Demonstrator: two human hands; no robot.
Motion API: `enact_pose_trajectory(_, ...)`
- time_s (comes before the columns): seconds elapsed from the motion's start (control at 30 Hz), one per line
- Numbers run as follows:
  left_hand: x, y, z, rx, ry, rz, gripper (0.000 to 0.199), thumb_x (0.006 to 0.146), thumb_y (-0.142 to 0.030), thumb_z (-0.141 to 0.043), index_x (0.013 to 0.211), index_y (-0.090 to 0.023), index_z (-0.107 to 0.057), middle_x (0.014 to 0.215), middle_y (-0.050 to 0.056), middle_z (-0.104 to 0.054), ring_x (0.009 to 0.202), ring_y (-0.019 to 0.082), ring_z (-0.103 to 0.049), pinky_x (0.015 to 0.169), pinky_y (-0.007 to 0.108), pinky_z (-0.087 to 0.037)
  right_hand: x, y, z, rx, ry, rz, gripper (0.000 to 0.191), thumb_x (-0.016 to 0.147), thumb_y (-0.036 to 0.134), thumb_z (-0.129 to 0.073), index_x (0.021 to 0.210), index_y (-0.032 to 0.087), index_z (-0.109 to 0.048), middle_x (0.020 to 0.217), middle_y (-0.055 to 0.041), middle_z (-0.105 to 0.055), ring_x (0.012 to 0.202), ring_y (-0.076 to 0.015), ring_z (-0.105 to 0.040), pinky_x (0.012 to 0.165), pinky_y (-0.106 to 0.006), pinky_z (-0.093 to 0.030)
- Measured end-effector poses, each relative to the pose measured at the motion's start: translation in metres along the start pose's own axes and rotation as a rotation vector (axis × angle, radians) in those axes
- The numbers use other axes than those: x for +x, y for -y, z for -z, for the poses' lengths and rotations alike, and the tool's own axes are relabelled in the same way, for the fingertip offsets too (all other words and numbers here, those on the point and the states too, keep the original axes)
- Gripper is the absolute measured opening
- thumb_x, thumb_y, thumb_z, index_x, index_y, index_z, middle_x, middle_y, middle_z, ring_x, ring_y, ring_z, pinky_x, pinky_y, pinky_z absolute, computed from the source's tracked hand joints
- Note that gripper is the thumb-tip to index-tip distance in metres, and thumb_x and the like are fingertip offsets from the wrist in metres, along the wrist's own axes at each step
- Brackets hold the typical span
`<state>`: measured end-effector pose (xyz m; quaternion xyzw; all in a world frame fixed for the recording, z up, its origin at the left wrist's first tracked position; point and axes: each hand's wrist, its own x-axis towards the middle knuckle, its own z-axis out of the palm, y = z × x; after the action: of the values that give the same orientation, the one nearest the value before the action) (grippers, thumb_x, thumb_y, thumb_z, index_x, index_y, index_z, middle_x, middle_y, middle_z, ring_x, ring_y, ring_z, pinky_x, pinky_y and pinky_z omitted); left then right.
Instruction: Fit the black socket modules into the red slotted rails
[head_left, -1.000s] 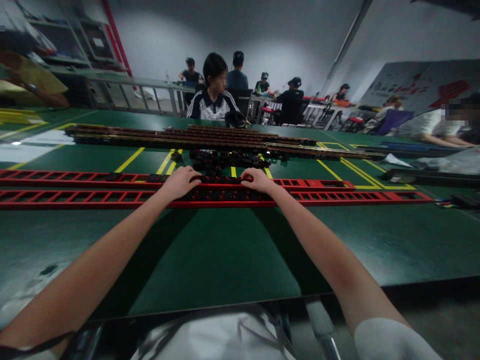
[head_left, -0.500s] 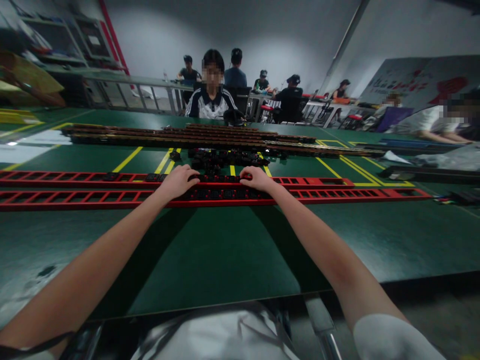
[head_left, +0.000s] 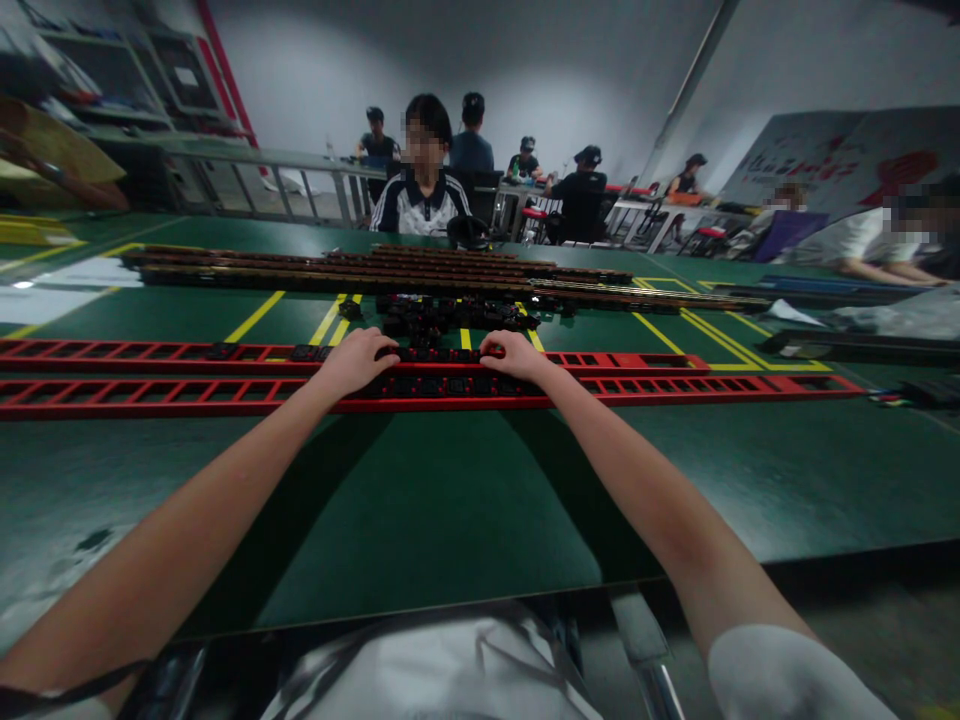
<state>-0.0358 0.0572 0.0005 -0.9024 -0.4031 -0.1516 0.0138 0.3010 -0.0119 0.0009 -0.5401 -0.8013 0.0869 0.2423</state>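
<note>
Two long red slotted frames lie side by side across the green table, the far frame and the near frame. Black square parts fill several slots between my hands. My left hand has its fingers bent round the far frame, thumb on the near side. On the right, my right hand pinches the same far frame between thumb and fingers. A cluster of small black parts lies just beyond the far frame.
Long brown strips are stacked behind the black parts. Yellow tape lines mark the green table. A person in a striped top sits opposite. At the right are a dark bar and clear plastic.
Both hands stay almost in place on the far frame. The person opposite has turned their head slightly.
</note>
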Motion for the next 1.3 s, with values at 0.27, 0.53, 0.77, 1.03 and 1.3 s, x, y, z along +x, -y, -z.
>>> enact_pose_trajectory(0.27, -0.0001, -0.0011, 0.0020, 0.003, 0.002, 0.003, 0.041, 0.099, -0.041, -0.053, 0.123, -0.014, -0.074, 0.111, 0.013, -0.069, 0.106, 0.029, -0.064, 0.097, 0.041, -0.051, 0.0005, -0.0007, -0.0004, -0.001, -0.001, -0.005, 0.011, 0.085, 0.020, -0.072, 0.095, 0.016, -0.073, 0.098, -0.0068, -0.072, 0.092, -0.0194, -0.065, 0.087, -0.032, -0.048)
enact_pose_trajectory(0.53, -0.0008, -0.0013, 0.0017, 0.020, 0.013, 0.010, 0.043, 0.100, -0.043, -0.051, 0.124, -0.015, -0.073, 0.111, 0.013, -0.068, 0.106, 0.029, -0.063, 0.097, 0.040, -0.051, 0.0002, -0.0002, -0.0002, -0.007, 0.003, 0.000, 0.011, 0.086, 0.021, -0.071, 0.096, 0.016, -0.072, 0.098, -0.0068, -0.071, 0.091, -0.0192, -0.064, 0.087, -0.032, -0.048)
enact_pose_trajectory(0.77, -0.0013, 0.0005, -0.0013, 0.015, 0.005, 0.017, 0.045, 0.100, -0.045, -0.049, 0.125, -0.017, -0.073, 0.112, 0.012, -0.066, 0.107, 0.028, -0.062, 0.097, 0.040, -0.051, -0.0004, 0.0028, 0.0011, -0.021, 0.007, -0.012, 0.011, 0.089, 0.022, -0.068, 0.096, 0.016, -0.073, 0.099, -0.0075, -0.072, 0.091, -0.0196, -0.064, 0.086, -0.032, -0.048)
enact_pose_trajectory(1.03, -0.0026, -0.0012, 0.0003, 0.009, -0.002, 0.020, 0.044, 0.100, -0.045, -0.049, 0.124, -0.018, -0.073, 0.112, 0.012, -0.066, 0.106, 0.028, -0.061, 0.096, 0.040, -0.051, -0.0002, 0.0067, 0.0020, -0.060, 0.024, -0.008, 0.015, 0.088, 0.022, -0.069, 0.102, 0.015, -0.071, 0.104, -0.0090, -0.072, 0.093, -0.0203, -0.065, 0.088, -0.033, -0.049)
enact_pose_trajectory(1.3, -0.0031, -0.0039, 0.0027, 0.017, 0.008, 0.020, 0.043, 0.100, -0.043, -0.050, 0.125, -0.017, -0.072, 0.111, 0.012, -0.066, 0.106, 0.027, -0.061, 0.097, 0.040, -0.051, -0.0021, 0.0085, 0.0031, -0.050, 0.026, -0.022, 0.021, 0.088, 0.022, -0.072, 0.107, 0.013, -0.072, 0.106, -0.0107, -0.073, 0.095, -0.0207, -0.066, 0.089, -0.034, -0.051)
